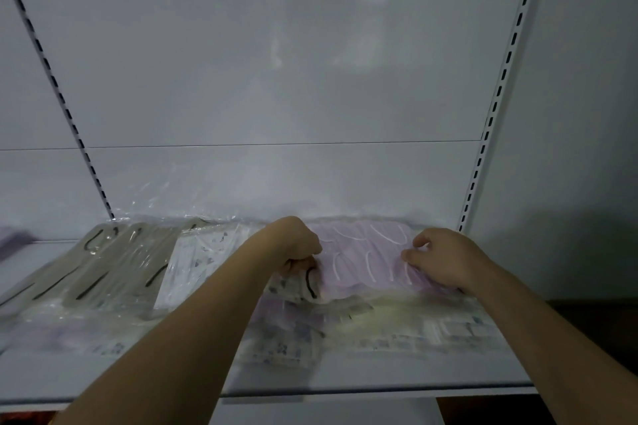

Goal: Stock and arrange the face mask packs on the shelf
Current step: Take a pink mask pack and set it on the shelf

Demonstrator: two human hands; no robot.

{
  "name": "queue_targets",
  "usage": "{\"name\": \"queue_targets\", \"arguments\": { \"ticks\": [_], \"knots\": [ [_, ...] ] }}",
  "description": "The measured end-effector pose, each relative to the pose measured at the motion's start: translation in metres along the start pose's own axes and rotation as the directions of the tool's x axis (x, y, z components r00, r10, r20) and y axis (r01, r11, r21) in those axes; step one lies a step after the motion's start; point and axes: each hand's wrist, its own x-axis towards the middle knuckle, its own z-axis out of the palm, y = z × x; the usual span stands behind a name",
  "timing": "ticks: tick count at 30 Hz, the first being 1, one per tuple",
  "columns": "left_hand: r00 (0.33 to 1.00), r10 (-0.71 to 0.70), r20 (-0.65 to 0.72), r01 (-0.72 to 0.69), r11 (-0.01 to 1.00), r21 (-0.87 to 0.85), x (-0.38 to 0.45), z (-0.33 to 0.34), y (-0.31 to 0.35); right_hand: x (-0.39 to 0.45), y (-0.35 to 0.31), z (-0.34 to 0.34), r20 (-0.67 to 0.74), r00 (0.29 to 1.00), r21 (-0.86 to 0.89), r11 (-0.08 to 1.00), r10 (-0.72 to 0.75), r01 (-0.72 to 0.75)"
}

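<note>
A clear pack of lilac face masks [366, 259] with white ear loops lies at the back right of the white shelf [379, 379]. My left hand [297, 245] is closed on its left edge, beside a patterned white pack [203, 259]. My right hand [445, 259] rests on the lilac pack's right end, fingers bent onto the plastic. Grey mask packs [103, 266] with black loops stand in a row at the left. More packs [310, 331] lie flat along the front, blurred.
The white back panel [276, 79] rises behind the packs, with slotted uprights at left [58, 93] and right [497, 100]. A neighbouring shelf bay [20, 259] continues to the left. Dark space lies to the right below the shelf edge.
</note>
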Motion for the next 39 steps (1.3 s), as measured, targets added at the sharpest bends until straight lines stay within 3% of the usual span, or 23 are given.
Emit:
{"name": "queue_targets", "arguments": {
  "ticks": [3,7,17,26,32,39],
  "knots": [
    [1.0,-0.023,0.011,0.024,0.978,-0.208,0.002,0.004,-0.001,0.0,0.001,0.001,-0.004,1.0,-0.009,1.0,-0.01,0.01],
    [0.999,0.006,-0.04,-0.016,0.964,-0.266,0.007,0.005,0.0,0.002,0.002,0.002,-0.009,1.0,-0.016,1.0,-0.015,0.015],
    [0.991,0.127,0.033,-0.086,0.822,-0.562,0.003,0.001,0.012,0.005,0.007,0.006,-0.016,0.999,-0.005,0.999,-0.038,0.038],
    [0.998,0.065,-0.012,-0.065,0.944,-0.323,0.01,-0.003,0.01,0.009,0.011,0.007,-0.023,0.998,-0.008,0.998,-0.065,0.065],
    [1.0,0.014,0.013,-0.007,0.896,-0.445,0.011,-0.004,0.011,0.009,0.011,0.008,-0.021,0.998,-0.008,0.998,-0.065,0.065],
    [0.999,0.017,-0.03,-0.031,0.83,-0.557,0.013,0.002,0.008,0.005,0.01,0.005,-0.008,0.998,0.011,0.998,-0.064,0.064]
  ]
}}
